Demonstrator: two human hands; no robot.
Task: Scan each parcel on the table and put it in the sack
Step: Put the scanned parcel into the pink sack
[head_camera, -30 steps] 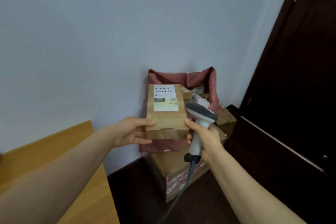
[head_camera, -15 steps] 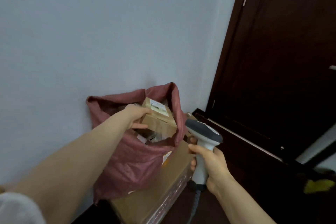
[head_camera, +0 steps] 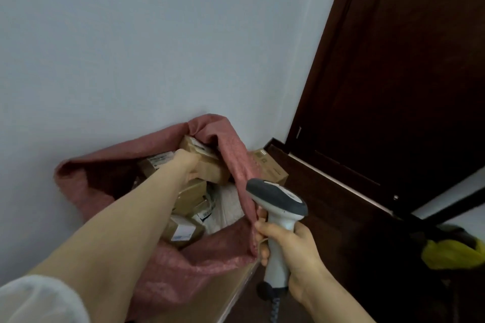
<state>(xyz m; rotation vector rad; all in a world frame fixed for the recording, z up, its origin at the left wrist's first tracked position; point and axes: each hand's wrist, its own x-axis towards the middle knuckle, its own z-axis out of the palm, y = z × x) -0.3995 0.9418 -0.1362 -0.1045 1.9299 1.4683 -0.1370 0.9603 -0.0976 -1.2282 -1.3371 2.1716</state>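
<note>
— Where is the parcel (head_camera: 207, 162)?
— In the mouth of the sack (head_camera: 236, 155), the left hand (head_camera: 187, 165) clamped on its end; the right hand (head_camera: 291, 252) grips the scanner (head_camera: 278, 199)
— The risk?
— Let go there, it may perch on the heaped boxes (head_camera: 183, 231) and slide out

Dim, soft indoor light, slight blur (wide-angle bending at edges)
</note>
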